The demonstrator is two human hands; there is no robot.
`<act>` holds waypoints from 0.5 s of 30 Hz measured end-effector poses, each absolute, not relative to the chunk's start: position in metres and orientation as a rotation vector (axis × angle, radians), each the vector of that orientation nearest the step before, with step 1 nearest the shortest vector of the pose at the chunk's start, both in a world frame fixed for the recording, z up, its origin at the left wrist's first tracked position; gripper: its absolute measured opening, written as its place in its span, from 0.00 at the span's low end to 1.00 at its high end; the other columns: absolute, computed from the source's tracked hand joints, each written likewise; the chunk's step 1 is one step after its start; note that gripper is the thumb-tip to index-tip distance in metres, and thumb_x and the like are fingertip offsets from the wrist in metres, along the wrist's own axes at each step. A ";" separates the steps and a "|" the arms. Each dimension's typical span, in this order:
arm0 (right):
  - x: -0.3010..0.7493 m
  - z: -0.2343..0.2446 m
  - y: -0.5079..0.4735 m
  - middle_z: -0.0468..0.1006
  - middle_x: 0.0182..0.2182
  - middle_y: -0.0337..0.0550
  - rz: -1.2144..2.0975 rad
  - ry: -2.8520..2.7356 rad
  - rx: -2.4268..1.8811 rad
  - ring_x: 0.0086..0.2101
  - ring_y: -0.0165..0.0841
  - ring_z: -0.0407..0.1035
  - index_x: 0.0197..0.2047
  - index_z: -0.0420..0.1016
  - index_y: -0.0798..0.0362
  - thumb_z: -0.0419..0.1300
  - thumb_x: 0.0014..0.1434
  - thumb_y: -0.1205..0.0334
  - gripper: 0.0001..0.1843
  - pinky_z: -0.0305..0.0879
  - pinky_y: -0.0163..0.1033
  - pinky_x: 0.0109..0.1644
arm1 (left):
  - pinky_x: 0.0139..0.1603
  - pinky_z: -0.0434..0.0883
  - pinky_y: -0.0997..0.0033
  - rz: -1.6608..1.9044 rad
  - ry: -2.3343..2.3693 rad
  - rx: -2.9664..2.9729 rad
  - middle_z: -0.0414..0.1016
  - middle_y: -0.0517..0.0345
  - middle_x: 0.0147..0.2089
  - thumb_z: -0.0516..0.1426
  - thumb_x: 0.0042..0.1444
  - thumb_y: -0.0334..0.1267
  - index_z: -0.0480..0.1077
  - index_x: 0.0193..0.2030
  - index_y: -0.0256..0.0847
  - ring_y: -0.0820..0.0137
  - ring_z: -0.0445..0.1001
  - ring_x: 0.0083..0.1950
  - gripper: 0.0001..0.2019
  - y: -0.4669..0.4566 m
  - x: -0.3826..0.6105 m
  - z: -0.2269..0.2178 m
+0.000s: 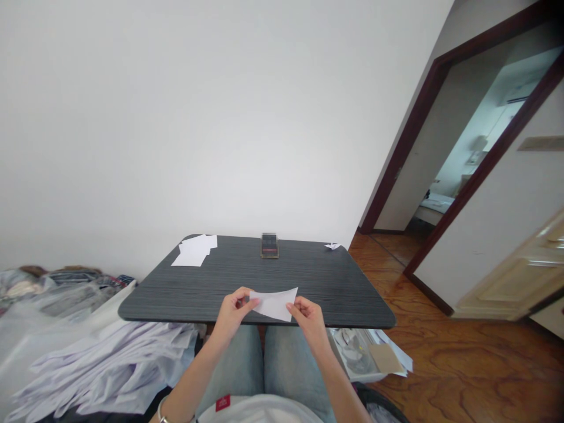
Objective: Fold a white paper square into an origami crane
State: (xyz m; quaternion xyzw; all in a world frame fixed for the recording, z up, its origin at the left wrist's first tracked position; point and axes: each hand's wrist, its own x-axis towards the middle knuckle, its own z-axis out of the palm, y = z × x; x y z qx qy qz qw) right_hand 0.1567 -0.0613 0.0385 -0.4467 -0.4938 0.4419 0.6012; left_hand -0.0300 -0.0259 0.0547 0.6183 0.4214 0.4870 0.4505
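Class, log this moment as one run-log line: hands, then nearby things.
left hand: holds white paper sheet | right hand: holds same sheet | dark table: paper sheets, folded paper crane

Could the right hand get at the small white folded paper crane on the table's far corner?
Probably yes: the right hand, pinching a white paper sheet, has no object between it and the white paper crane on the dark grey table.

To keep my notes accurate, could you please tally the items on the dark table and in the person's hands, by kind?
Pile of white paper: 1
Folded paper bird: 1
Blurred upright object: 1
Paper sheet in left hand and right hand: 1
Total: 4
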 end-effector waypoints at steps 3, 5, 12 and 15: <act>0.156 0.039 -0.061 0.66 0.11 0.33 1.036 -1.092 -1.077 0.11 0.23 0.54 0.27 0.73 0.56 0.61 0.46 0.54 0.12 0.47 0.29 0.14 | 0.26 0.59 0.76 1.296 1.011 1.640 0.72 0.54 0.33 0.59 0.43 0.38 0.74 0.26 0.36 0.75 0.64 0.26 0.07 -0.024 -0.032 0.052; 0.154 0.041 -0.063 0.73 0.16 0.38 1.063 -1.064 -1.031 0.14 0.27 0.62 0.32 0.75 0.54 0.61 0.45 0.56 0.12 0.52 0.29 0.15 | 0.29 0.61 0.75 1.318 0.946 1.640 0.71 0.52 0.35 0.58 0.45 0.36 0.74 0.26 0.36 0.70 0.67 0.31 0.06 -0.025 -0.031 0.053; 0.150 0.045 -0.070 0.78 0.30 0.42 1.139 -1.029 -0.848 0.28 0.35 0.70 0.30 0.77 0.50 0.65 0.40 0.65 0.09 0.66 0.37 0.28 | 0.37 0.65 0.72 1.379 0.926 1.617 0.67 0.51 0.42 0.58 0.45 0.33 0.74 0.26 0.39 0.64 0.67 0.43 0.04 -0.034 -0.027 0.062; 0.151 0.045 -0.071 0.78 0.32 0.42 1.107 -1.020 -0.832 0.33 0.38 0.70 0.28 0.78 0.50 0.64 0.41 0.65 0.07 0.67 0.40 0.35 | 0.35 0.65 0.73 1.476 0.969 1.652 0.64 0.54 0.36 0.59 0.44 0.32 0.75 0.27 0.40 0.68 0.66 0.39 0.04 -0.034 -0.028 0.062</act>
